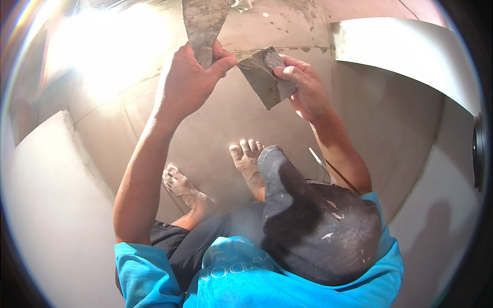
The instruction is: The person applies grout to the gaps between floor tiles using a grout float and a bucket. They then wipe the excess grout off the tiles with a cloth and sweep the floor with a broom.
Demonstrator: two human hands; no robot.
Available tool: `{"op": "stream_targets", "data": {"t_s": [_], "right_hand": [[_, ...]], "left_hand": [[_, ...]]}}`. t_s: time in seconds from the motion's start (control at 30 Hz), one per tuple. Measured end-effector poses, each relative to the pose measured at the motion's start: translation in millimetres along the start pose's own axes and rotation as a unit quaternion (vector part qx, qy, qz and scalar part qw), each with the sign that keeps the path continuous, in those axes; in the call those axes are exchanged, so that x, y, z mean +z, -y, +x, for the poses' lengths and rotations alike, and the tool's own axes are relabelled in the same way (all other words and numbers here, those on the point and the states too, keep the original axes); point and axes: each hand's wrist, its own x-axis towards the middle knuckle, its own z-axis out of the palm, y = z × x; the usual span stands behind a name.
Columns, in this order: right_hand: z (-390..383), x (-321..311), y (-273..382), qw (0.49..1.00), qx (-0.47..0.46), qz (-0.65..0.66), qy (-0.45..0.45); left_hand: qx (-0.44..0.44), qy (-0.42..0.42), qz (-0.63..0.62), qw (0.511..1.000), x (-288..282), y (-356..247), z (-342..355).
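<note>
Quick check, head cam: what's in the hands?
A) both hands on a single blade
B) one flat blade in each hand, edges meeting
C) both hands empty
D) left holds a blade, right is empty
B: the left hand grips one putty-coated blade that points up, the right hand grips a second blade, and the two blades meet near the left thumb.

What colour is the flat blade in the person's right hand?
Dull grey, smeared with dried plaster; the blade in the right hand shows best in the head view.
</note>
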Motion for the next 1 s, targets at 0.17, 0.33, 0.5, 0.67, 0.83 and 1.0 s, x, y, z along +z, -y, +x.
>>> {"op": "stream_targets", "data": {"t_s": [0.17,0.33,0.5,0.67,0.83,1.0], "right_hand": [[-8,-15,5,0.994,0.007,-0.029,-0.104],[-20,-24,16,0.985,-0.022,0.009,-0.172],[-21,-26,25,0.996,-0.014,-0.017,-0.081],[-18,-25,23,0.997,-0.017,-0.003,-0.078],[-18,-21,19,0.993,-0.009,-0.006,-0.118],[-17,-29,29,0.963,-0.133,0.037,-0.23]], "left_hand": [[0.018,-0.011,0.068,0.997,8,-28,49],[0.085,-0.004,0.038,0.996,18,-40,76],[0.0,0.088,-0.038,0.995,35,-14,41],[0.029,0.081,-0.082,0.993,43,-1,41],[0.078,0.032,-0.106,0.991,51,-18,54],[-0.005,0.038,-0.05,0.998,36,-71,97]]}}
